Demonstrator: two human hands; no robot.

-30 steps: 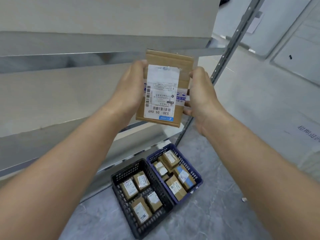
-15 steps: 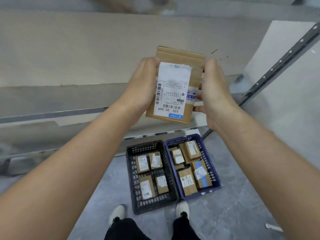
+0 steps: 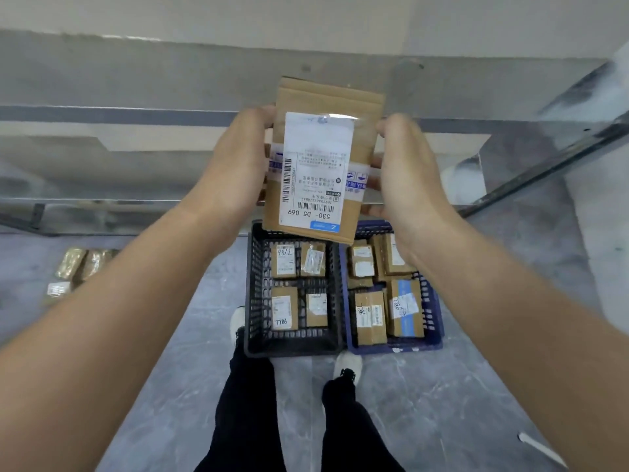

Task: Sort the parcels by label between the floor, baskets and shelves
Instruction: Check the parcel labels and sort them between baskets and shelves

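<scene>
Both the left hand [image 3: 235, 165] and right hand [image 3: 405, 178] curl round the sides of 1 parcel [image 3: 320, 165], held above the black basket [image 3: 253, 301]; label-reading seems underway, next choosing its destination.

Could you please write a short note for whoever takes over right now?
Left hand and right hand both grip one parcel by its sides, above the baskets; label reads 530-D5 069.
Done: four parcels lie in the black basket, several in the blue basket.
Left: place the held parcel by its label; packets on the floor at the left probably await sorting.
</scene>
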